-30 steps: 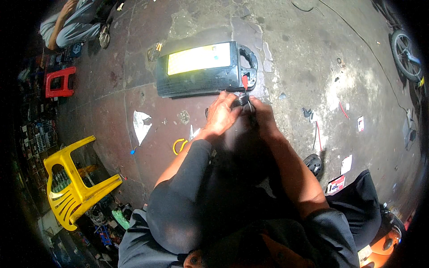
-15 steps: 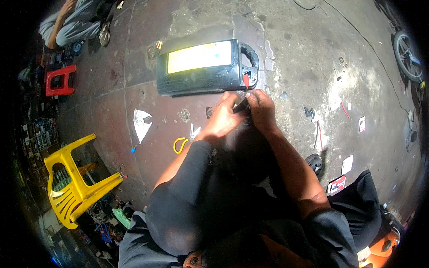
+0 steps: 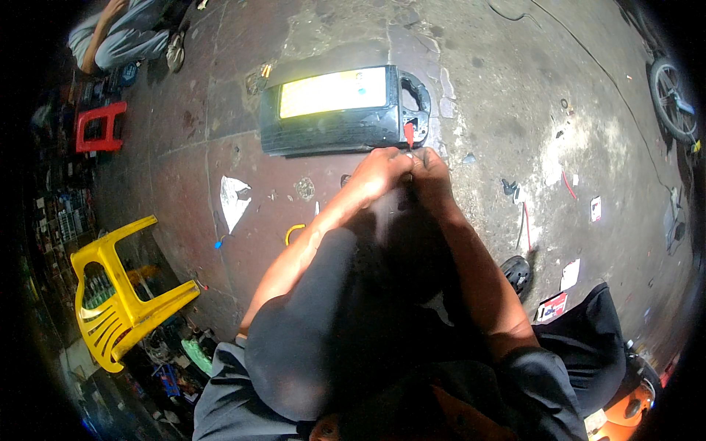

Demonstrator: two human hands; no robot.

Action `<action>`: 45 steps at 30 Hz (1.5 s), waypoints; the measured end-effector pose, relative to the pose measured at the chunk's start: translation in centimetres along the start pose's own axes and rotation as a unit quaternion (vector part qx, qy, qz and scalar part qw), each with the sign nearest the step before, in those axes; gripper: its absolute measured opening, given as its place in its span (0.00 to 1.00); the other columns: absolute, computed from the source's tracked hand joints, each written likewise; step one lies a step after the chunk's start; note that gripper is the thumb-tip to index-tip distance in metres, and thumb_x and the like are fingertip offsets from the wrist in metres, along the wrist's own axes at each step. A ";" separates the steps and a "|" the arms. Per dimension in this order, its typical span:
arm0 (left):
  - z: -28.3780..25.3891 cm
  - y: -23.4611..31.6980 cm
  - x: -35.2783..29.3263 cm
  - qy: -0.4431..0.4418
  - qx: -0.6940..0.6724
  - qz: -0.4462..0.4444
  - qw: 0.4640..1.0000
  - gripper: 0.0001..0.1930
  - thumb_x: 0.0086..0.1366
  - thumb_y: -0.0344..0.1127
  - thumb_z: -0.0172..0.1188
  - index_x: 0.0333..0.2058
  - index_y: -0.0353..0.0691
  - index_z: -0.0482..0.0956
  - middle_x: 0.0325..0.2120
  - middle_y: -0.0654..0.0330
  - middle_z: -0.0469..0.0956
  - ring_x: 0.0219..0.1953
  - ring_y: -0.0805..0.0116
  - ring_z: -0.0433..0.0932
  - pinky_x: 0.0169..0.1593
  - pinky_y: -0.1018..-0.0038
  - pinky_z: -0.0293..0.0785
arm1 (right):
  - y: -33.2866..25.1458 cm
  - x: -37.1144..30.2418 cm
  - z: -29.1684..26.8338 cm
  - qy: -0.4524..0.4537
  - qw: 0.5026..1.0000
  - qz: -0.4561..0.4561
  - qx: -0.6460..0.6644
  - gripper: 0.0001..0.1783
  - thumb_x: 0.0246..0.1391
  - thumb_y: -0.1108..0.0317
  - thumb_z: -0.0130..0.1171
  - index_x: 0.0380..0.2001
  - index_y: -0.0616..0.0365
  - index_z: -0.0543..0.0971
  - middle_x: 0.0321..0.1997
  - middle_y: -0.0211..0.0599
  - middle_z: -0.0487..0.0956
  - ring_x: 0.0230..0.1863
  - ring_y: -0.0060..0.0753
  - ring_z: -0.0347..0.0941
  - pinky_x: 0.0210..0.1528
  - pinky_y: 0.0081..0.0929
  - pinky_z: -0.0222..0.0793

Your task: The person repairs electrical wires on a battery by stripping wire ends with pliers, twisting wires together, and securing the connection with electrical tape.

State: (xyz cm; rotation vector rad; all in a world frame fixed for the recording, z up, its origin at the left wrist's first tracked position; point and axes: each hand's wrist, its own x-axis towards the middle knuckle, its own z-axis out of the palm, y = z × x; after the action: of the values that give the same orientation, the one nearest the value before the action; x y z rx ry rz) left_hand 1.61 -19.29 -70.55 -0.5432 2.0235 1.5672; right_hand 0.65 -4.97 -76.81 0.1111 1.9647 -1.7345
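Observation:
A long black battery-like case (image 3: 331, 132) with a yellow and white label and a loop handle at its right end lies on the floor in front of me. From a recess beside the handle sticks a red connector (image 3: 409, 134), with a short dark lead running down to my fingers. My left hand (image 3: 382, 172) and my right hand (image 3: 431, 175) meet just below that connector, fingertips pinched close together. Both are closed; what they hold is mostly hidden, and only a small pale spot shows between the fingers.
White scrap (image 3: 234, 202) and a yellow loop (image 3: 294, 234) lie left of my arms. A yellow stool (image 3: 118, 301) and a red stool (image 3: 101, 126) stand further left. Red wire (image 3: 526, 224) and a black shoe (image 3: 517, 272) are at right. Another person (image 3: 125, 37) sits at the far left.
My left hand has turned and closed in against my right. The dark piece that showed between my hands is now hidden. The view has shifted slightly.

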 end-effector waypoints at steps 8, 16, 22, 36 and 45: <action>1.0 6.7 -7.2 -0.215 0.222 0.011 0.951 0.16 0.67 0.35 0.52 0.50 0.34 0.75 0.47 0.52 0.78 0.50 0.62 0.76 0.53 0.69 0.72 | 2.3 1.4 -0.2 0.011 0.998 -0.025 0.052 0.11 0.62 0.64 0.53 0.35 0.63 0.74 0.31 0.30 0.76 0.35 0.22 0.70 0.39 0.24 0.68; -0.7 -4.3 -6.3 -0.135 0.110 -0.001 0.985 0.24 0.62 0.41 0.59 0.55 0.36 0.72 0.50 0.46 0.76 0.55 0.52 0.74 0.58 0.64 0.70 | -3.0 -1.0 -1.9 -0.124 0.935 0.167 0.285 0.13 0.61 0.63 0.58 0.41 0.63 0.80 0.33 0.30 0.78 0.30 0.21 0.71 0.35 0.19 0.68; 2.2 -10.0 -5.5 0.000 0.324 0.182 0.929 0.28 0.59 0.43 0.61 0.55 0.35 0.70 0.55 0.43 0.69 0.54 0.46 0.71 0.60 0.59 0.67 | -2.9 -0.8 -2.6 -0.143 0.928 0.197 0.282 0.11 0.61 0.65 0.59 0.40 0.62 0.80 0.32 0.32 0.80 0.31 0.23 0.73 0.35 0.20 0.70; 3.4 -12.1 0.1 0.251 0.090 0.151 0.952 0.19 0.62 0.39 0.60 0.48 0.34 0.75 0.38 0.46 0.80 0.40 0.53 0.79 0.45 0.64 0.74 | -1.0 -1.0 -2.6 -0.048 0.953 0.194 0.228 0.13 0.60 0.61 0.60 0.39 0.61 0.79 0.34 0.30 0.80 0.34 0.23 0.75 0.37 0.25 0.71; 2.5 -7.8 1.8 0.080 -0.306 0.093 0.944 0.08 0.63 0.34 0.58 0.35 0.33 0.78 0.25 0.63 0.76 0.26 0.77 0.72 0.29 0.78 0.69 | 0.3 -0.6 -3.0 -0.016 0.980 0.127 0.153 0.20 0.57 0.66 0.63 0.51 0.61 0.76 0.40 0.33 0.80 0.36 0.23 0.74 0.35 0.20 0.71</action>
State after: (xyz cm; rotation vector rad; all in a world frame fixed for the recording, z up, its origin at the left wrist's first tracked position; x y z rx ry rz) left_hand 5.22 -18.85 -78.06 -0.7383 1.7061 2.3550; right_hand 0.35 -1.95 -76.63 0.4205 1.5696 -1.8375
